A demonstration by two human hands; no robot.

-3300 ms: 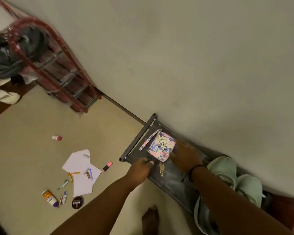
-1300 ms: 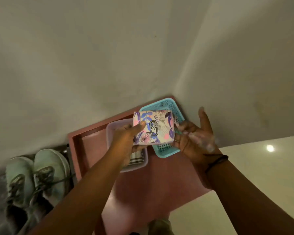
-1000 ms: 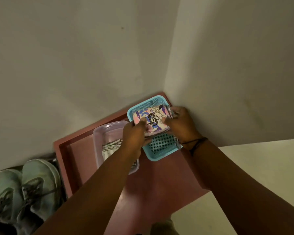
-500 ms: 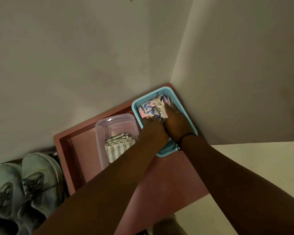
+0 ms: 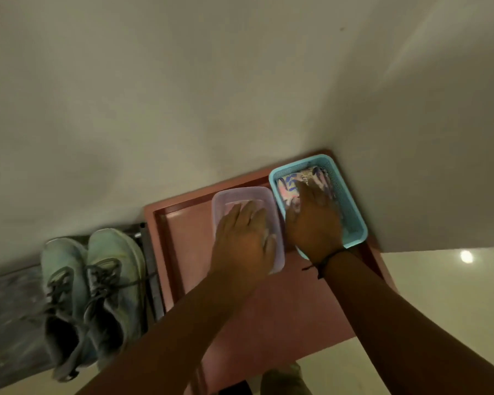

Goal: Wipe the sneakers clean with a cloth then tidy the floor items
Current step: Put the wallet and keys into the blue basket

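Observation:
A floral pouch lies inside the teal basket in the far right corner of the red-brown tray. My right hand rests flat on the pouch with its fingers stretched out. My left hand lies spread over the clear plastic container beside the basket and hides what is inside it. A pair of pale green sneakers stands side by side on a dark rack at the left.
Two walls meet in a corner right behind the basket. Light floor shows at the right, with a lamp reflection on it. A bare foot is at the bottom edge.
The pouch went from the rack into the teal basket. My left hand has since left the basket and now covers the clear container. My right hand stays on the pouch.

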